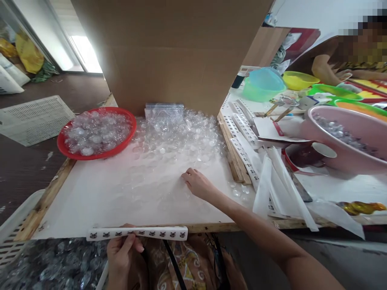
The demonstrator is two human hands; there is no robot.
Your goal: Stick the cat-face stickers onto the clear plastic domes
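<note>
My left hand (123,247) pinches a white sticker strip (137,233) at the table's front edge. A row of small dark animal-face prints runs along the strip. Over the white tabletop (90,193) my right hand (198,183) has its fingers drawn together, pointing left. Whatever lies between those fingers, if anything, is too small to make out. Faint clear round pieces (162,151) lie spread on the white surface beyond it. Behind them is a heap of clear plastic pieces (193,127).
A red basin (128,141) full of clear pieces stands at the left. Tall cardboard (172,60) rises behind the heap. Wooden strips (234,161), more sticker strips (244,157) and a pink basin (311,125) are at the right. Another person's arm (325,70) shows at the far right.
</note>
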